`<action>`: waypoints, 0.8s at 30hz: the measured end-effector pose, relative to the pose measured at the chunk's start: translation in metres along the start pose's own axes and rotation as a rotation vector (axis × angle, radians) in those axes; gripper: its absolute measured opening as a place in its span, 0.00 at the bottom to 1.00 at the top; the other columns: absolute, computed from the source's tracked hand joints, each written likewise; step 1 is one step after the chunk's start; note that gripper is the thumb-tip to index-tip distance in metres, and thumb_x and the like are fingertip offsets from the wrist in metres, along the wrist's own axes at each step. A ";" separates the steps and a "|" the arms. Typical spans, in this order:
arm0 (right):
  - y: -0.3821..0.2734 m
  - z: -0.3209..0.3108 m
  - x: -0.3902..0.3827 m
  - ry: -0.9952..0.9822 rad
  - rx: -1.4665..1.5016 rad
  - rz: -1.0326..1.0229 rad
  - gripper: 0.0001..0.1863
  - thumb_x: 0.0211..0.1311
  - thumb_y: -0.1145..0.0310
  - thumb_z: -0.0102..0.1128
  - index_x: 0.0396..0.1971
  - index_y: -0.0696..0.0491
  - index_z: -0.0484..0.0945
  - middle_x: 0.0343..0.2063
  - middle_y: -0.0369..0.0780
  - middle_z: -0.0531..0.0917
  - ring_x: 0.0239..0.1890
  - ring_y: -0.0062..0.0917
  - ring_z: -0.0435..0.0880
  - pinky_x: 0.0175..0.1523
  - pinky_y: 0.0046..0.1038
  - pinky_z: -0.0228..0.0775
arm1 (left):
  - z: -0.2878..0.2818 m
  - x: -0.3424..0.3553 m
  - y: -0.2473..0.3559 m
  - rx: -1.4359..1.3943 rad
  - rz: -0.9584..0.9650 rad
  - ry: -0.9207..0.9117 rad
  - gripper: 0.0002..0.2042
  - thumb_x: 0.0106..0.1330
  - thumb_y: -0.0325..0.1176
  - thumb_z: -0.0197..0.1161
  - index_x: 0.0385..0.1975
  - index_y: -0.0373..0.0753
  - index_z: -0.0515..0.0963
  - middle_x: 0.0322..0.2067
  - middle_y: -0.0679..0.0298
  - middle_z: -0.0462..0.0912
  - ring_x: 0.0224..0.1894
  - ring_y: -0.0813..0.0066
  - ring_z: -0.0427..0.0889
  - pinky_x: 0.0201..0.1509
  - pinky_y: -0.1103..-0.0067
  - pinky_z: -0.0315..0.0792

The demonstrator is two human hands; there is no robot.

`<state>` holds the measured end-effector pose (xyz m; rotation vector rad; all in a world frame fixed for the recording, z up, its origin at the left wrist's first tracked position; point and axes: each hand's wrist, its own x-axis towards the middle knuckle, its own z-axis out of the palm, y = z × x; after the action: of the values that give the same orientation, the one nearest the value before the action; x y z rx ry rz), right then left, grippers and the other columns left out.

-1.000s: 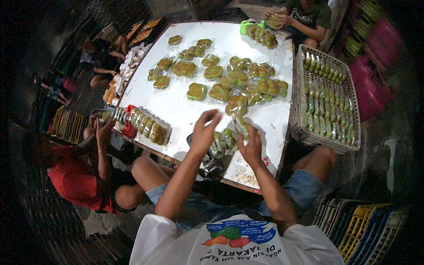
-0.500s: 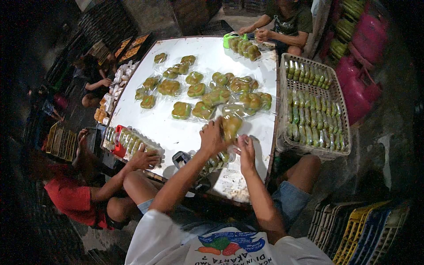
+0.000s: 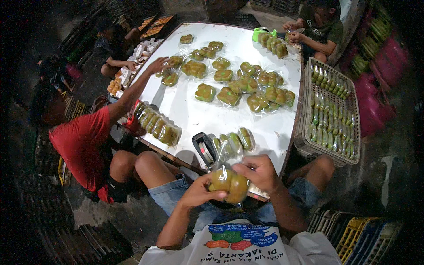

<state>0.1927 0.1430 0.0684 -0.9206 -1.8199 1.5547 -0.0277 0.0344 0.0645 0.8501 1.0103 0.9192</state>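
Close to my body I hold a clear plastic bag of brown-green buns (image 3: pixel 229 183), lifted over the near edge of the table. My left hand (image 3: pixel 197 191) is closed round its left side, the thumb across the front. At the upper right of the bag, my right hand (image 3: pixel 259 173) is closed, its fingers pinching the plastic. Just beyond them a black tape dispenser (image 3: pixel 204 149) stands on the white table (image 3: pixel 176 121). To its right is a row of bagged buns (image 3: pixel 234 142), partly hidden by plastic glare and my hands.
Several bagged buns (image 3: pixel 229 95) lie across the table. At left, a person in a red shirt (image 3: pixel 84 137) reaches over it, near another row of bags (image 3: pixel 157 126). A far person (image 3: pixel 324 31) handles a bag beside a green dispenser (image 3: pixel 263 33). A filled crate (image 3: pixel 304 132) stands right.
My hands have drawn the bag of buns off the table toward my body. The co-worker in red has stretched an arm from the row of bags toward the far loose ones.
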 end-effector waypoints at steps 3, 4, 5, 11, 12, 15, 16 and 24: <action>0.010 0.010 -0.009 -0.088 0.134 -0.026 0.12 0.64 0.63 0.68 0.28 0.57 0.84 0.22 0.40 0.84 0.26 0.16 0.77 0.32 0.26 0.69 | -0.015 0.001 -0.001 -0.501 0.014 -0.295 0.49 0.56 0.69 0.65 0.63 0.26 0.67 0.52 0.54 0.81 0.56 0.66 0.80 0.62 0.70 0.72; 0.009 0.015 -0.007 -0.126 0.038 -0.065 0.12 0.65 0.63 0.67 0.27 0.57 0.84 0.22 0.40 0.85 0.26 0.16 0.78 0.33 0.26 0.69 | -0.023 0.004 -0.005 -0.470 -0.027 -0.217 0.45 0.58 0.66 0.67 0.62 0.29 0.69 0.51 0.56 0.81 0.55 0.70 0.80 0.61 0.73 0.72; 0.008 0.025 -0.008 -0.028 -0.203 -0.046 0.16 0.67 0.60 0.66 0.28 0.59 0.84 0.24 0.38 0.86 0.27 0.18 0.79 0.33 0.27 0.71 | -0.030 0.006 -0.007 -0.210 -0.022 -0.236 0.41 0.59 0.60 0.70 0.62 0.31 0.70 0.51 0.58 0.82 0.53 0.73 0.79 0.60 0.75 0.72; 0.008 0.032 -0.017 0.211 0.560 0.040 0.19 0.70 0.58 0.61 0.31 0.63 0.83 0.24 0.33 0.78 0.25 0.16 0.74 0.33 0.22 0.67 | 0.002 0.009 0.016 0.142 0.074 -0.016 0.17 0.64 0.35 0.72 0.49 0.35 0.82 0.44 0.65 0.85 0.46 0.80 0.80 0.55 0.78 0.74; 0.004 0.032 -0.014 0.254 0.572 -0.022 0.20 0.70 0.58 0.60 0.32 0.64 0.82 0.24 0.32 0.75 0.24 0.15 0.71 0.32 0.21 0.66 | 0.004 0.009 0.012 0.119 0.093 0.063 0.16 0.65 0.36 0.71 0.49 0.34 0.82 0.44 0.64 0.85 0.46 0.79 0.81 0.55 0.78 0.75; -0.006 0.036 -0.013 0.359 -0.108 -0.262 0.17 0.70 0.62 0.60 0.30 0.63 0.82 0.24 0.32 0.75 0.24 0.14 0.71 0.30 0.20 0.63 | 0.006 0.007 0.002 0.000 0.114 0.241 0.16 0.70 0.39 0.65 0.49 0.32 0.82 0.44 0.62 0.86 0.45 0.78 0.82 0.56 0.77 0.75; -0.011 0.034 -0.015 0.383 -0.238 -0.233 0.16 0.71 0.63 0.60 0.30 0.62 0.81 0.24 0.32 0.74 0.24 0.14 0.71 0.29 0.20 0.62 | 0.007 0.008 0.001 -0.071 0.113 0.246 0.17 0.72 0.40 0.62 0.49 0.32 0.82 0.44 0.61 0.86 0.45 0.77 0.82 0.56 0.76 0.75; 0.005 0.063 -0.009 0.720 -0.878 -0.542 0.25 0.70 0.69 0.60 0.63 0.61 0.68 0.38 0.45 0.85 0.42 0.25 0.84 0.51 0.28 0.75 | 0.016 0.011 0.016 -0.028 0.220 0.380 0.19 0.79 0.40 0.50 0.51 0.30 0.81 0.49 0.55 0.85 0.54 0.72 0.81 0.60 0.75 0.72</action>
<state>0.1493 0.0987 0.0538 -1.0268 -1.9161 0.0063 -0.0137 0.0483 0.0799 0.7891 1.2416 1.3132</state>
